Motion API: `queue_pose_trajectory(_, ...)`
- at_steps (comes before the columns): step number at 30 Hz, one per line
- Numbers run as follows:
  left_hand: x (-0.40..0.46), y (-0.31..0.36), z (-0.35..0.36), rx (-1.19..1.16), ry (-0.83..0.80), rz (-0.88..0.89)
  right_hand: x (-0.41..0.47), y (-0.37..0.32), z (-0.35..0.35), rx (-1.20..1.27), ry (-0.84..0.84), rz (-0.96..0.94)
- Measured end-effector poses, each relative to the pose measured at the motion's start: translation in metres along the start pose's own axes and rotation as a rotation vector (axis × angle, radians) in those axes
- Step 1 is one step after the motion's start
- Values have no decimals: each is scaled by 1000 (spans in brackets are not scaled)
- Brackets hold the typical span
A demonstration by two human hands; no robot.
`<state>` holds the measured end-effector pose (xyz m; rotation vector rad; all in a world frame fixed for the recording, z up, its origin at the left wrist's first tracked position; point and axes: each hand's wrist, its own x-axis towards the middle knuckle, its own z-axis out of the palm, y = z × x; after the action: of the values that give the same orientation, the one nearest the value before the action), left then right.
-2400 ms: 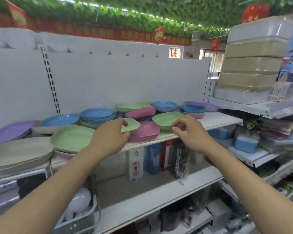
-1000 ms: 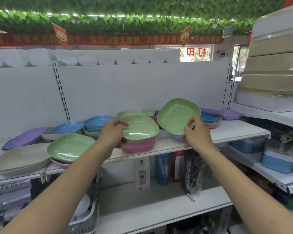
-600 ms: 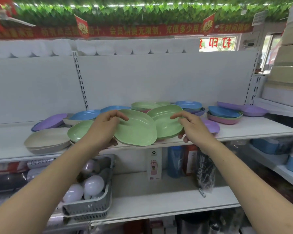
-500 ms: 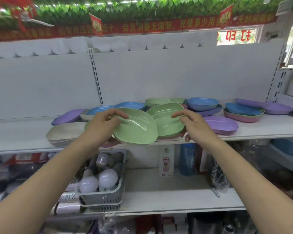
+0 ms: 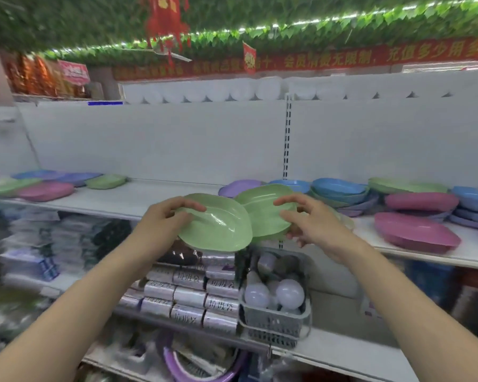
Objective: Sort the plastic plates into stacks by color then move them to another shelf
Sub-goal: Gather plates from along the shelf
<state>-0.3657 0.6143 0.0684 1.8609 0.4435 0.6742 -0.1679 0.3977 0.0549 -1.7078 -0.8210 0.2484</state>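
Observation:
My left hand [image 5: 164, 220] grips the rim of one green plate [image 5: 218, 226], held in front of the shelf edge. My right hand [image 5: 312, 224] holds a second green plate [image 5: 262, 209], which sits partly behind the first. On the right part of the white shelf [image 5: 155, 198] lie mixed plates: a pink one [image 5: 414, 232], another pink one [image 5: 421, 201], blue ones [image 5: 340, 188], a purple one [image 5: 239, 187] and green ones [image 5: 406, 186]. At the far left of the shelf sits a small group with a green plate [image 5: 105, 181] and a pink plate [image 5: 46, 191].
Below the shelf a grey basket [image 5: 273, 321] holds white light bulbs, beside several silver wrapped packs [image 5: 188, 296]. A slotted upright [image 5: 287, 139] divides the white back panel. Purple rims [image 5: 202, 368] show at the bottom. The left side is blurred.
I have lifted the two green plates off the shelf, one in each hand, and carried them leftward; the view has swung left, bringing a second group of plates at far left into sight.

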Motion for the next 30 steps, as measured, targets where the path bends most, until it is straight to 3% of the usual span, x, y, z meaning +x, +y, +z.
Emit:
queue_pose_trajectory(13,-20,-111,-324,150,326,-141,91,-84,352,87,-354,-80)
queue_pose_trajectory(21,16,-171,-424,166,454,-173,161,-97,484,92,-436,-142)
queue_pose_trajectory(30,134,-210,-493,189,520,-176,306,-92,570,118,-414,-194)
